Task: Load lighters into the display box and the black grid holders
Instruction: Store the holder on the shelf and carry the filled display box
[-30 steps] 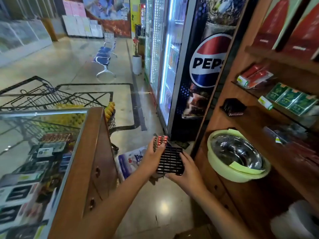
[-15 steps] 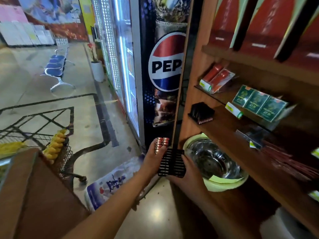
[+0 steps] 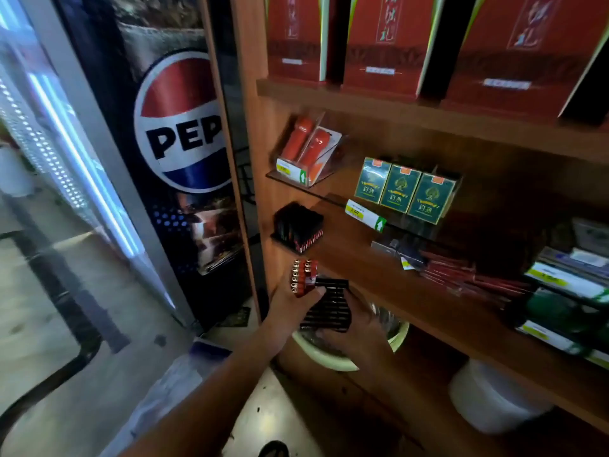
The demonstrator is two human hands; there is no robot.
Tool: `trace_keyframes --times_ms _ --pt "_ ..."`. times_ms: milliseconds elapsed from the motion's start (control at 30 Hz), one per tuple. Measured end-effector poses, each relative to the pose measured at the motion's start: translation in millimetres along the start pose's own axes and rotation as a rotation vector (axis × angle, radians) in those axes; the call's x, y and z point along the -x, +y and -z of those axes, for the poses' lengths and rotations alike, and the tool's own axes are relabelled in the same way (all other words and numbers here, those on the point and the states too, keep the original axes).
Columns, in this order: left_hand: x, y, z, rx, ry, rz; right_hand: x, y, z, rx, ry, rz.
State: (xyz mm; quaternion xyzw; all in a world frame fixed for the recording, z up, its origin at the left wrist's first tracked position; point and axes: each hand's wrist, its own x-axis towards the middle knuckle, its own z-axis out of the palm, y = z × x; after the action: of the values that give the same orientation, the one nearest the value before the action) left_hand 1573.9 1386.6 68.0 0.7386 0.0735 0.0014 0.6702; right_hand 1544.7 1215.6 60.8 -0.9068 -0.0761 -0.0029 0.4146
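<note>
Both hands hold one black grid holder (image 3: 329, 308) in front of the wooden shelf unit, just below the edge of its middle shelf (image 3: 362, 268). The left hand (image 3: 290, 305) has its grip on the holder's left side, thumb laid across the top face. The right hand (image 3: 361, 334) has its grip curled round the right and near edges. A small cluster of red lighters (image 3: 304, 277) stands in the far left corner of the grid, metal heads up, touching the left thumb; the other slots look dark and I cannot tell whether they are filled. Under the hands sits a pale bowl (image 3: 333, 362) with a shiny inside. On the middle shelf, near its left end, rests a second holder (image 3: 298, 227) packed with lighters. Above and to its right stand three green packs (image 3: 400, 189), and tall red boxes (image 3: 379, 44) line the top shelf. A Pepsi cooler (image 3: 178, 127) stands to the left of the unit.
</note>
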Motion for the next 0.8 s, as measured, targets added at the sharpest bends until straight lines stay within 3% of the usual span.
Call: trace_keyframes --times_ms 133,400,567,800 --pt "-53.1 1.8 -3.9 0.009 -0.139 -0.044 -36.5 4.2 -5.9 0.075 0.113 -0.113" --pt "-148.4 -19.7 -2.3 -0.144 -0.289 -0.029 -92.3 7.0 -25.3 0.135 0.158 -0.28" --pt "-182.8 -27.2 -9.3 -0.147 -0.363 -0.022 -119.1 15.6 -37.7 0.308 0.207 -0.405" --pt "-198.7 -23.2 -23.5 -0.174 -0.461 -0.005 -131.6 30.7 -37.7 0.369 0.24 -0.46"
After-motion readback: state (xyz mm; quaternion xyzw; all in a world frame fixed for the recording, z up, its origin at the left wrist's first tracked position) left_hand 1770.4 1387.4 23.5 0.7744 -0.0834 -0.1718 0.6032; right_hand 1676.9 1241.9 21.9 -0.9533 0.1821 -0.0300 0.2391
